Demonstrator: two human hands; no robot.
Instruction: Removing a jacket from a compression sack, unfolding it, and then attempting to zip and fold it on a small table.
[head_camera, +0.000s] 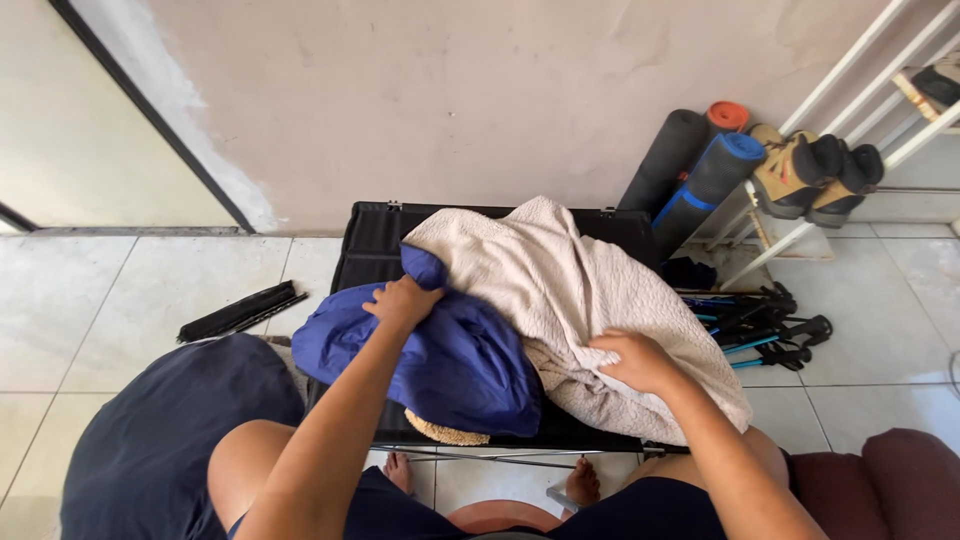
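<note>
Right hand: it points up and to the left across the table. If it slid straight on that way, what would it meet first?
The right hand already rests on the cream fleece blanket, so it would ride over more of that first. Further along lies the blue garment gripped by the left hand, though depth is hard to judge.

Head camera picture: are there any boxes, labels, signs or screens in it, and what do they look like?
None can be seen: no package, label, sign or screen.
The left hand grips a blue cloth bag.
The right hand rests on a cream blanket.
Both lie on a black folding table.
Rolled mats lean on the wall.
</note>
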